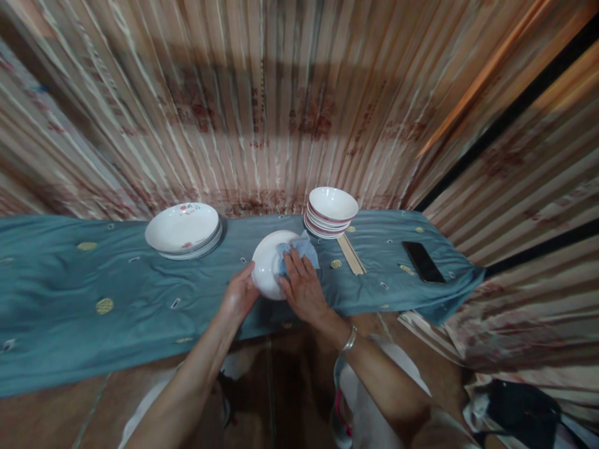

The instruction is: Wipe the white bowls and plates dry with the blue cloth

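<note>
A plain white bowl [266, 269] is held tilted over the front half of the table. Gripping its left rim is my left hand [240, 292], thumb on the near face and the other fingers mostly hidden behind. My right hand [303, 284] presses a light blue cloth [307, 249] against the bowl's right side, with its fingers lying over the cloth. Just beyond the right hand stands a stack of white bowls [333, 204] with red bands. To the left, a stack of white plates [180, 231] shows a floral print on the top one.
A blue-green patterned cloth [140, 312] covers the long table. Wooden chopsticks [350, 254] lie beside the bowl stack, and a black phone [423, 262] rests near the right end. Pleated curtains [281, 125] hang behind. A dark bag-like item [521, 408] sits at lower right.
</note>
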A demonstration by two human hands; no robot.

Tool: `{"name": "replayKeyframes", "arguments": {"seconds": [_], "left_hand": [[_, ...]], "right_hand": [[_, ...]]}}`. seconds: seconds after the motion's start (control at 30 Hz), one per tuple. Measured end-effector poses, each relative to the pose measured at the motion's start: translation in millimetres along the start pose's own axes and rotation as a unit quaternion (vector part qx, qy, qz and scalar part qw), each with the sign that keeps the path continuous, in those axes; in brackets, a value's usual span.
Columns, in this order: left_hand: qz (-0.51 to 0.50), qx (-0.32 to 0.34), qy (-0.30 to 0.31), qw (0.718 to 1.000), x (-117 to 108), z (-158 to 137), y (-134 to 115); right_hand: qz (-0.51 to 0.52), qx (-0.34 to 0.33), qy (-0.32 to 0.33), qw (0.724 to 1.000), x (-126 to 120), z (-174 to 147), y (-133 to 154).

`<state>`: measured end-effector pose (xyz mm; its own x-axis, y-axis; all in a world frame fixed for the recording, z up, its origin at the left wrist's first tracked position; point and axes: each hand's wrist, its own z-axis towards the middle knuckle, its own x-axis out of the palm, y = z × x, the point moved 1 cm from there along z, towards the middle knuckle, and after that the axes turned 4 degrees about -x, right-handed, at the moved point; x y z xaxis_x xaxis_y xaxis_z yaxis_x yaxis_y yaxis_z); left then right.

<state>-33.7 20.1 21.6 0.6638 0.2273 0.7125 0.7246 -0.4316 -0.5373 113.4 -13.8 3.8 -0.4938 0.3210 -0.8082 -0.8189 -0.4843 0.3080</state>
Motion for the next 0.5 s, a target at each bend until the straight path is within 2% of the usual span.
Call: {"name": "replayKeyframes", "arguments": {"seconds": [0.27, 0.5], "left_hand": [[0.001, -0.007, -0.036, 0.999, -5, 2, -2], [-0.014, -0.018, -0.066, 0.998, -6, 5, -3]], "right_hand": [[-0.02, 0.024, -0.008, 0.999, 1, -18, -20], [-0.002, 0.007, 0.012, 1.0, 4, -42, -15]]}}
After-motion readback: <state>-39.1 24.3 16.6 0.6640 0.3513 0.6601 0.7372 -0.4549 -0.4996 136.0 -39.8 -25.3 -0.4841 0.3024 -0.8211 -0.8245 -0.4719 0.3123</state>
